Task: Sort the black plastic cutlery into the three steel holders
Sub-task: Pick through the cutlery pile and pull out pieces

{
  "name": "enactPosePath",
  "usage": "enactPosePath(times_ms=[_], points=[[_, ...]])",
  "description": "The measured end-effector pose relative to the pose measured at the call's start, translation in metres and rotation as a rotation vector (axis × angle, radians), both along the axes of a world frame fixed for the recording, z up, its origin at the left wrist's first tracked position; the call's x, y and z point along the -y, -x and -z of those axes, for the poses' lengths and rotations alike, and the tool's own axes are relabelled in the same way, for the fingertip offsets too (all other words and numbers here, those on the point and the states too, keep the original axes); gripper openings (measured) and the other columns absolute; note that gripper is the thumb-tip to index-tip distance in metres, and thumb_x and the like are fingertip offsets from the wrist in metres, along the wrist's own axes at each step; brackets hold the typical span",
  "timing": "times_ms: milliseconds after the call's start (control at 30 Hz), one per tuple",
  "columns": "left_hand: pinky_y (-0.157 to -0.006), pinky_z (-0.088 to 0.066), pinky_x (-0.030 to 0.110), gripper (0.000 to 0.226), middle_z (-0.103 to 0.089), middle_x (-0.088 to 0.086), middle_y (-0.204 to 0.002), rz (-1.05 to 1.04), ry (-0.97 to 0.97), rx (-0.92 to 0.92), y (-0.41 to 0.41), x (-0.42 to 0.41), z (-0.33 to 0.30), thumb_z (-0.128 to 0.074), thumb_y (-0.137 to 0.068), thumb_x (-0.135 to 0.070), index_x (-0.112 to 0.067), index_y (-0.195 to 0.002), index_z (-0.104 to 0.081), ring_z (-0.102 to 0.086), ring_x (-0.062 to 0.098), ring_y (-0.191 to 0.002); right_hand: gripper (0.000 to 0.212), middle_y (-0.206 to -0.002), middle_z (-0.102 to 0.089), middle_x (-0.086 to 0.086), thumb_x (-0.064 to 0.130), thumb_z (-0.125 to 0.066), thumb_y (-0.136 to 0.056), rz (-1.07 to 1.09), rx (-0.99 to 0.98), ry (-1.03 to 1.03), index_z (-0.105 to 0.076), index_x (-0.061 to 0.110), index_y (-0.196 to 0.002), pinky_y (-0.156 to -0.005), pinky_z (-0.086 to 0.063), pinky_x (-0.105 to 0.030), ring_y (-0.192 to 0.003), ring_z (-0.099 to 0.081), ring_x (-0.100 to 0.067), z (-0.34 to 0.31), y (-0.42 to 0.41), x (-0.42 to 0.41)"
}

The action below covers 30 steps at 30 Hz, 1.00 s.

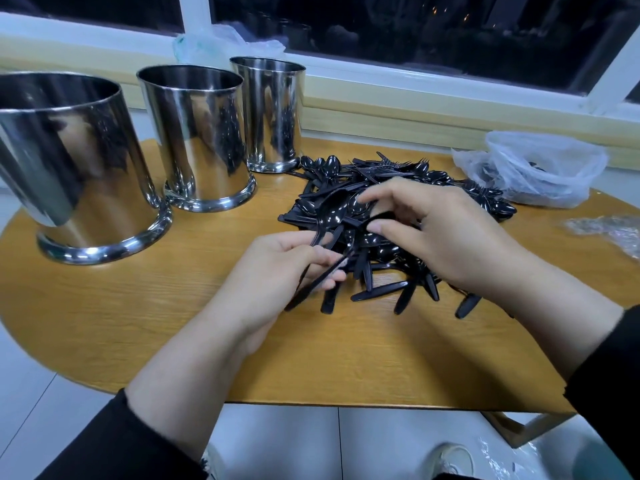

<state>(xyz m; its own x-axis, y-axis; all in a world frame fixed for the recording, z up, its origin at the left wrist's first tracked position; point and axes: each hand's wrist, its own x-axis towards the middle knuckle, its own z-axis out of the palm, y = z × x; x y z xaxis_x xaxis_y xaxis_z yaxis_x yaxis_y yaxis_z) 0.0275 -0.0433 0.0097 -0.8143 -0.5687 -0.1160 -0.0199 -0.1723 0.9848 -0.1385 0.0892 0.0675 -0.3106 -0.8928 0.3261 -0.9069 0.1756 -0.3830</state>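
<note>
A heap of black plastic spoons, forks and knives lies on the round wooden table, right of centre. Three shiny steel holders stand in a row at the left: a near one, a middle one and a far one. My left hand grips the handles of a few black spoons at the heap's near left edge. My right hand reaches over the heap, thumb and fingers curled, pinching a black piece near the spoon bowls.
A clear plastic bag with more black cutlery sits at the table's far right. Crumpled clear wrap lies at the right edge. A window sill and dark window run behind. Another plastic bag rests on the sill.
</note>
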Motion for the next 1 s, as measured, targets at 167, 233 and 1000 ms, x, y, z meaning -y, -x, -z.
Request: enactPosePath(times_ms=[167,233,1000], points=[[-0.047,-0.036,0.027,0.027,-0.067,0.009,-0.084,0.120,0.014,0.014,-0.007,-0.001,0.000,-0.046,-0.108,-0.015,-0.003,-0.103,-0.069,-0.047,0.017,-0.053,0.032,-0.083,-0.061,0.014,0.034,-0.071,-0.093,0.079,0.080,0.054,-0.066,0.038,-0.124,-0.069,-0.039,-0.008,-0.077,-0.055,-0.001,0.005,-0.004,0.020],[-0.047,-0.018,0.026,0.028,-0.051,0.003,-0.075,0.142,0.002,0.021,-0.008,0.002,0.001,-0.043,-0.108,-0.017,0.003,-0.112,-0.062,-0.029,0.012,-0.051,0.037,-0.084,-0.058,0.014,0.040,-0.070,-0.092,0.098,0.091,0.004,-0.063,0.040,-0.129,-0.068,-0.038,-0.006,-0.078,-0.054,0.003,0.007,-0.004,0.026],[-0.041,-0.026,0.021,0.024,-0.045,-0.009,-0.062,-0.102,0.095,0.035,-0.008,0.013,0.007,-0.049,-0.108,-0.034,-0.030,-0.117,-0.071,-0.029,0.007,-0.046,0.026,-0.099,-0.047,0.010,0.029,-0.057,-0.101,-0.115,-0.399,-0.488,-0.066,0.041,-0.123,-0.088,-0.036,-0.036,-0.101,-0.044,-0.014,0.032,0.027,0.053]])
